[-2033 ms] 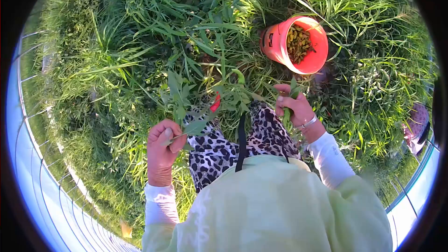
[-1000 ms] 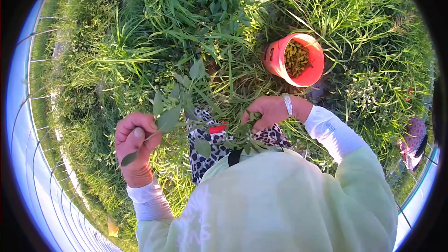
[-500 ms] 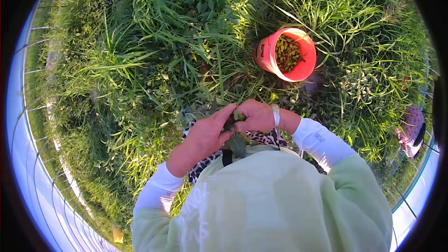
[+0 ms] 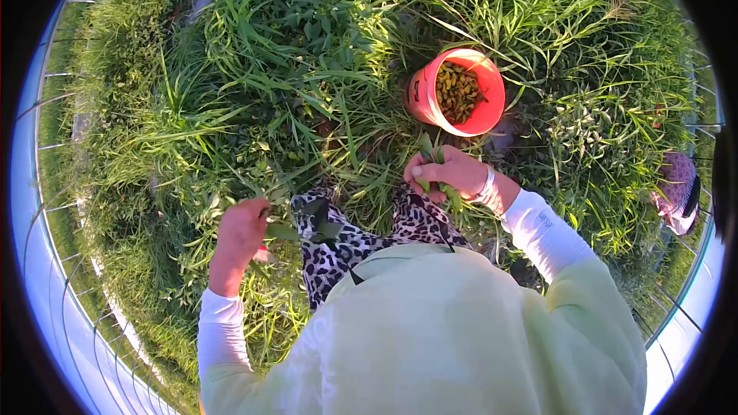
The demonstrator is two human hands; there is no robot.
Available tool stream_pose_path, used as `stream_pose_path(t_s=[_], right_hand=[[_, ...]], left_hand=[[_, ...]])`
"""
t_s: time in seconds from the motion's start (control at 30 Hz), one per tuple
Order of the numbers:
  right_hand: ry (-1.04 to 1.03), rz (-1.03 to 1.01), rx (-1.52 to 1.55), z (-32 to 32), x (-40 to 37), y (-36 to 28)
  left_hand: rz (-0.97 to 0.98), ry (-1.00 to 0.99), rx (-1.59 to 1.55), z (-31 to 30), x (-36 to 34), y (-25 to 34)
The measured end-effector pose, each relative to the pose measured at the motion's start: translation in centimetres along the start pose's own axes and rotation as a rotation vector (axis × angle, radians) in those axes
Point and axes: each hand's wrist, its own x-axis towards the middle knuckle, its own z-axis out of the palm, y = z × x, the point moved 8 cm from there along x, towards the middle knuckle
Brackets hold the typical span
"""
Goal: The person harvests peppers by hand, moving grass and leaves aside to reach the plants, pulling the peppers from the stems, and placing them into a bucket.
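Note:
My left hand (image 4: 241, 237) is closed on some green leaves (image 4: 281, 231) at the left of my knees, beside the plants. My right hand (image 4: 450, 172) is pinched on a bunch of green leaves (image 4: 427, 155), just below the bucket. The red bucket (image 4: 492, 97) leans among the grass, its mouth turned toward the right. Inside it lie several small yellow-green and brownish pods (image 4: 457, 91). Between my hands are my leopard-print trousers (image 4: 338, 240).
Tall grass (image 4: 254, 23) and leafy plants surround me. Curved hoops and pale sheeting (image 4: 38, 261) run along the left side, with more at the right. A pink patterned item (image 4: 678, 184) lies at the right edge.
My hands have come apart. The left moved left and down with leaves; the right moved right and slightly up, also with leaves. The view has shifted slightly.

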Motion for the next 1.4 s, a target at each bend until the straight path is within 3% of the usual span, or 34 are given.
stream_pose_path(t_s=[0.03,0.07,0.13,0.2,0.33,0.4,0.47,0.5,0.6,0.73,0.83,0.87,0.93,1.0,1.07,1.13,1.27,1.37,1.4], right_hand=[[0.012,-0.006,0.175,-0.8,0.1,0.7],[0.025,-0.018,0.175,-1.0,-0.2,0.5],[-0.002,-0.059,0.3,-0.2,-0.4,0.1],[-0.056,-0.046,0.336,1.2,0.1,0.4],[-0.125,-0.048,0.211,4.9,0.9,0.5],[-0.131,-0.001,-0.111,6.3,0.8,1.1],[-0.093,0.033,-0.151,6.2,1.4,3.7],[-0.073,0.071,-0.201,6.0,1.5,5.0],[-0.086,0.081,-0.032,5.8,1.0,6.0],[0.011,0.061,0.266,4.7,1.3,7.1],[0.006,0.059,0.426,3.7,0.9,6.4],[-0.014,0.063,0.506,3.8,1.1,6.1],[-0.087,-0.002,0.533,3.6,0.9,5.3],[-0.205,-0.052,0.695,3.0,0.8,5.3],[-0.135,-0.032,0.682,1.7,0.2,5.0],[-0.088,-0.107,0.78,-0.5,0.0,4.8],[0.137,-0.175,0.925,-7.3,0.0,4.8],[0.396,-0.285,0.952,-14.6,-0.3,4.2],[0.322,-0.304,1.001,-16.7,-0.2,4.7]], left_hand=[[-0.131,-0.096,0.131,0.6,-1.4,-4.1],[-0.157,-0.147,0.479,-0.8,-2.4,-3.1],[-0.039,0.069,0.496,-3.1,-2.1,0.3],[0.143,0.194,-0.069,-3.4,-0.2,3.6],[0.193,0.084,-0.848,0.1,3.5,12.5],[0.299,-0.02,-0.838,1.7,4.2,16.5],[0.346,-0.042,-0.84,3.2,3.8,17.4],[0.351,0.041,-0.802,3.7,3.5,17.0],[0.34,0.126,-0.79,4.7,3.5,16.6],[0.174,0.107,-0.896,7.4,4.4,14.7],[-0.27,-0.025,-1.288,9.3,5.8,14.2],[-0.27,-0.018,-1.285,9.5,6.4,14.2],[-0.372,-0.018,-1.802,10.7,7.5,13.3],[-0.447,-0.064,-1.879,10.4,8.4,12.0],[-0.406,-0.053,-1.991,9.5,9.2,10.6],[-0.345,-0.037,-1.978,9.3,9.3,7.8],[-0.637,0.356,-1.643,8.2,5.7,0.7],[-0.755,0.411,-1.625,9.1,2.7,-4.4],[-0.834,0.465,-1.613,9.2,1.4,-5.7]])
